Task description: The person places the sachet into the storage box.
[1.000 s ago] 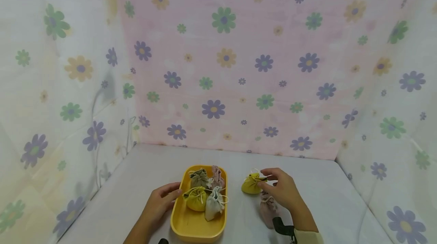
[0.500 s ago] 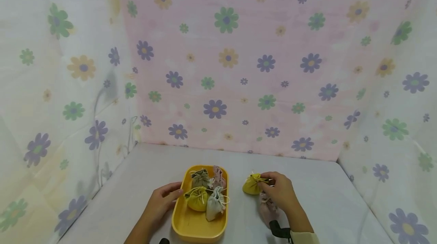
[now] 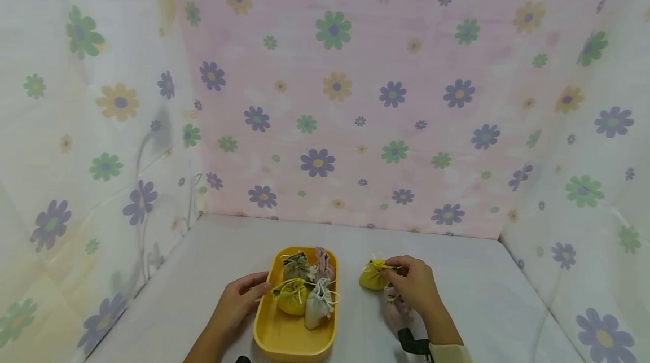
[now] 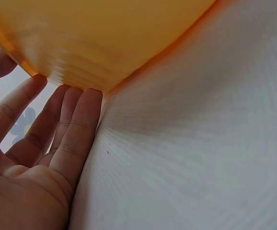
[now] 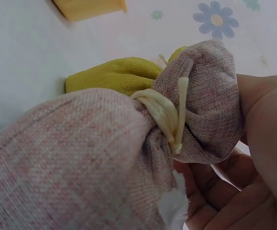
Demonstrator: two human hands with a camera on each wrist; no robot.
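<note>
Yellow pouch (image 3: 372,277), head view: sat on table (image 3: 472,295), right of tray (image 3: 284,337) w/ 4 other pouches (image 3: 292,300). R hand (image 3: 413,284) pinched its neck; vs approx. 1 s earlier, fingers had drawn in while pouch hardly moved, so grip prob. firmer, no lift yet. Pink pouch (image 3: 398,309) lay nearer, close to R hand. L wrist view: L hand (image 4: 28,177) relaxed, fingers extended, tips against tray's outer wall. R wrist view: pink pouch filled foreground, yellow pouch just beyond; pinch itself hidden. No brands, labels or legible writing in any view.
</note>
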